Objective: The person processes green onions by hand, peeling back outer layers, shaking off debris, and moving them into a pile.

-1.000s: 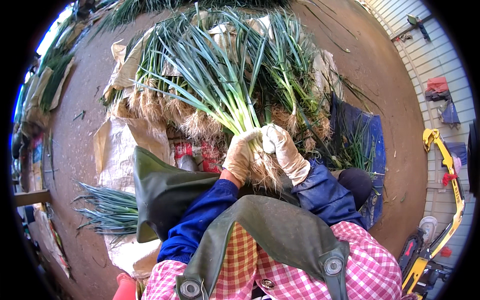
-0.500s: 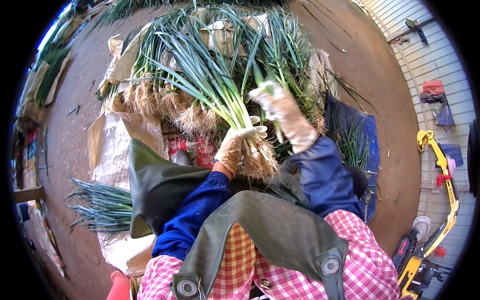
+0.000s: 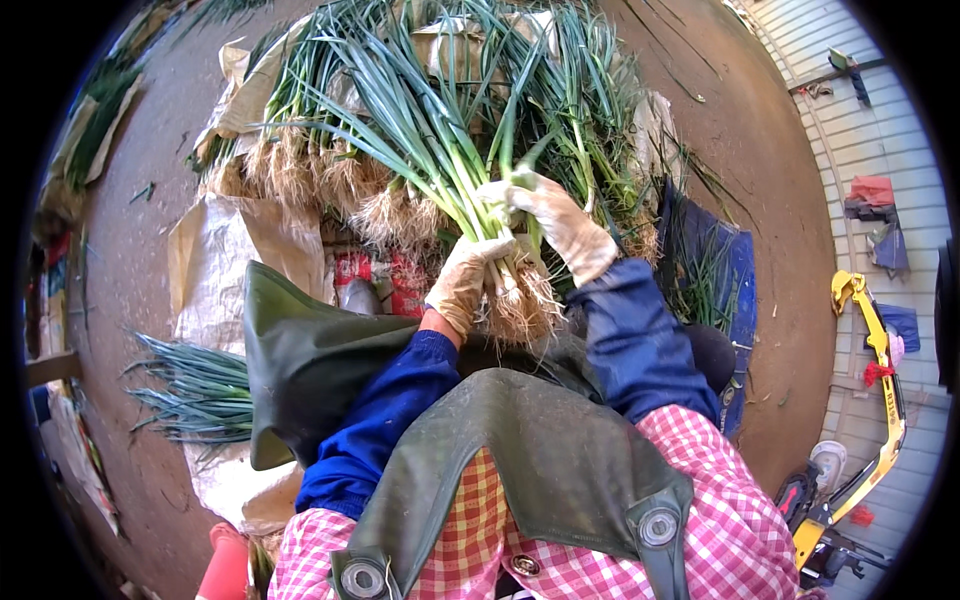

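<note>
Probably light, this onion bunch holds best by firm stems: left fingers clasp them, right fingers pinch a stalk.

Yellow jointed machine boom near pale slatted wall; red cloth on boom; brown floor.

I saw the left forearm slant forward and inward, a sliver of bare wrist showing below the gloved left grip, which was curled tight. The right forearm leaned in too, the gloved right grip bent inward, slightly farther forward.
</note>
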Demonstrator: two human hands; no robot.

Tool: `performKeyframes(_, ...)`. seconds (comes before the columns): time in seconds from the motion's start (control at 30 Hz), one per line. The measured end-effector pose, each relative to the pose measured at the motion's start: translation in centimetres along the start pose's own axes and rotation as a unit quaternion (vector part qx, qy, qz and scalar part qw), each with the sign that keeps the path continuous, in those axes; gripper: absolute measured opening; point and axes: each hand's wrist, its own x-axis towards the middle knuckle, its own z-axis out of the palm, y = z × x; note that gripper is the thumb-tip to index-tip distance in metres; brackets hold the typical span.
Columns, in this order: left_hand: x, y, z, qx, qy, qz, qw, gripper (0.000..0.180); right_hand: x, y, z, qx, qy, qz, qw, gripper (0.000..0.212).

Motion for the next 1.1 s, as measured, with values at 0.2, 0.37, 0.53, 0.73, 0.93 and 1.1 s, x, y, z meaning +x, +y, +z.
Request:
performKeyframes(0.2,0.2,-0.3,2.1,-0.208,0.083,-0.091,0.97,0.028,-7.1,0.7,2.5,0.008,0.079,-0.091,0.993,0.017)
performKeyframes(0.37,0.8,-2.4,-1.5,-0.271,-0.082,-0.091,0.955,0.025,-7.9,0.2,5.0,0.036,0.004,-0.025,0.999,0.012)
performKeyframes(0.53,-0.5,0.3,1.5,-0.166,0.037,-0.127,0.977,0.03,-12.3,0.9,7.3,0.012,-0.096,0.025,0.995,0.023)
performKeyframes(0.73,-0.1,0.4,-0.2,-0.206,-0.03,-0.06,0.976,0.029,-21.0,-7.8,-3.3,0.035,0.16,0.104,0.981,0.034)
performKeyframes(0.93,-0.7,0.6,1.8,-0.243,-0.049,-0.064,0.967,0.031,-28.9,-7.7,-20.4,-0.693,0.233,0.376,0.57,0.032)
performKeyframes(1.1,-1.3,0.9,1.4,-0.225,-0.018,-0.073,0.971,0.031,-13.7,-2.7,-12.3,-0.165,0.153,0.092,0.97,0.043)
